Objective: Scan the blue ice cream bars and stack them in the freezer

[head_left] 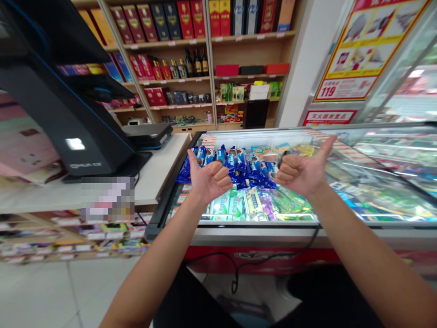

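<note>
A long freezer (pixel 239 234) with a red front and glass top carries a messy row of shiny blue plastic packets (pixel 235 159), maybe on the glass, maybe under it. The left hand (pixel 213 180) and right hand (pixel 302 171) hover close, fingers curled, thumbs out, no packet lifted.

at two o'clock, the poster (pixel 370 52) carries the number 119; the red sign (pixel 329 117) under it begins with 灭火器. at nine o'clock, letters on the black machine (pixel 75 123) are unclear.
</note>
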A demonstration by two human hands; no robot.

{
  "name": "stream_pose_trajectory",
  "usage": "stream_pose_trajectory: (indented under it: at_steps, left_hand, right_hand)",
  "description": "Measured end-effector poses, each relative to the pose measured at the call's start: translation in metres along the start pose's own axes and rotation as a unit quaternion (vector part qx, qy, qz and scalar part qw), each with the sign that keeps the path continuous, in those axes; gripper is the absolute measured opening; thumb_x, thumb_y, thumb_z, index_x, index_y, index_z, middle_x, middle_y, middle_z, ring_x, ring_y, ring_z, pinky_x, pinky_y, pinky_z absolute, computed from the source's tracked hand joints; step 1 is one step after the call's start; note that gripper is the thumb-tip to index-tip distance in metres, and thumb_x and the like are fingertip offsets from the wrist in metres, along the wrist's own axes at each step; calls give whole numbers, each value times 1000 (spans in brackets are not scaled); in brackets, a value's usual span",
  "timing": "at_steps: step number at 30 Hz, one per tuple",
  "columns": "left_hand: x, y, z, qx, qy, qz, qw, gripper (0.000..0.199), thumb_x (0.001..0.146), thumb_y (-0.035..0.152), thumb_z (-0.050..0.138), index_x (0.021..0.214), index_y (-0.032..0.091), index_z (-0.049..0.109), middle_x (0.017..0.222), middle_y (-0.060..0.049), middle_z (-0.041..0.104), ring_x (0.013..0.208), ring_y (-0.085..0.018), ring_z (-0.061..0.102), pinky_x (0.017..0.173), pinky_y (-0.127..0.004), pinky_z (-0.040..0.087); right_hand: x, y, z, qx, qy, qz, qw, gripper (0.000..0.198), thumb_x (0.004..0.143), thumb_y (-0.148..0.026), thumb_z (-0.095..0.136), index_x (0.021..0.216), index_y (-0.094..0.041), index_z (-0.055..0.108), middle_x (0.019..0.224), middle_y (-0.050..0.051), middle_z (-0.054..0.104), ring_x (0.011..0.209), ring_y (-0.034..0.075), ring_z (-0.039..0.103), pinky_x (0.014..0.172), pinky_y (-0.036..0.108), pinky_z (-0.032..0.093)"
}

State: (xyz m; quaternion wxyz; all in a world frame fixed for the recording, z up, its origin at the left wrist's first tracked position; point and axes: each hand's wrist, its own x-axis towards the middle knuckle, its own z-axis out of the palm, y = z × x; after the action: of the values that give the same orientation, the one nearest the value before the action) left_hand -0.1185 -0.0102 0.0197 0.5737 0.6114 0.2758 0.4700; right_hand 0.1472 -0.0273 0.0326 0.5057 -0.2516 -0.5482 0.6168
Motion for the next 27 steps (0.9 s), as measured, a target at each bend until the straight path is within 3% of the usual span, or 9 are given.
stream_pose_trajectory:
  at_steps: [3, 4, 7, 9, 12, 16, 18, 22, 27]
  left_hand:
    - [-6, 2, 3, 211, -18, 99, 972, 71, 87, 87, 16, 60, 25, 37, 56, 1, 37, 51, -15, 39, 54, -35, 43]
    - [-10, 2, 1, 306, 0, 142, 941, 66, 91, 81, 27, 65, 24, 46, 63, -2, 48, 60, -18, 48, 62, -37, 47]
    - [-23, -1, -21, 554, 121, 231, 791, 41, 90, 61, 54, 91, 21, 63, 103, -12, 64, 102, -29, 58, 95, -48, 47]
    - [-27, -6, -49, 598, 205, 214, 745, 44, 91, 55, 55, 116, 19, 63, 125, -16, 59, 121, -33, 53, 108, -52, 41]
    - [-20, -20, -94, 564, 286, 123, 765, 68, 90, 61, 55, 142, 18, 51, 144, -18, 50, 138, -35, 44, 117, -55, 34]
    - [-2, -39, -124, 486, 258, 19, 835, 78, 87, 66, 57, 150, 20, 47, 144, -16, 56, 135, -33, 52, 116, -50, 38]
    - [3, -44, -125, 480, 253, 11, 840, 81, 84, 66, 62, 151, 21, 47, 142, -14, 59, 131, -32, 56, 115, -47, 40]
    - [5, -45, -116, 497, 258, 19, 828, 85, 79, 65, 70, 148, 20, 51, 140, -15, 61, 129, -31, 58, 114, -45, 42]
    - [9, -45, -110, 511, 267, 26, 817, 83, 79, 65, 71, 146, 21, 53, 137, -15, 62, 127, -32, 59, 113, -45, 43]
  right_hand:
    - [-4, 0, -22, -166, 95, -33, 981, 80, 70, -103, 23, 56, -26, 40, 52, -1, 33, 47, 16, 33, 47, 34, 37]
    - [-7, 2, -32, -247, 142, -45, 957, 76, 73, -100, 34, 61, -25, 48, 56, 1, 42, 52, 17, 41, 52, 35, 43]
    - [-22, 16, -62, -454, 260, -84, 848, 61, 76, -83, 62, 84, -23, 64, 82, 7, 65, 77, 24, 62, 73, 39, 54]
    - [-34, 30, -75, -479, 266, -82, 832, 59, 79, -76, 65, 102, -22, 66, 99, 11, 70, 95, 29, 66, 84, 44, 56]
    - [-42, 52, -77, -449, 196, -33, 871, 73, 83, -72, 64, 137, -23, 56, 136, 17, 61, 123, 34, 61, 96, 50, 54]
    - [-20, 77, -60, -464, 128, 13, 877, 94, 83, -80, 57, 159, -29, 35, 166, 13, 30, 151, 39, 31, 120, 58, 29]
    - [0, 87, -49, -471, 144, 32, 870, 99, 82, -86, 50, 161, -28, 32, 168, 13, 25, 155, 40, 18, 123, 59, 19]
    - [36, 107, -32, -468, 214, 82, 853, 111, 73, -90, 55, 163, -30, 30, 170, 15, 15, 156, 43, 3, 122, 64, 15]
    - [65, 122, -18, -469, 228, 71, 850, 109, 71, -87, 61, 161, -31, 35, 170, 13, 14, 156, 43, 6, 123, 59, 16]
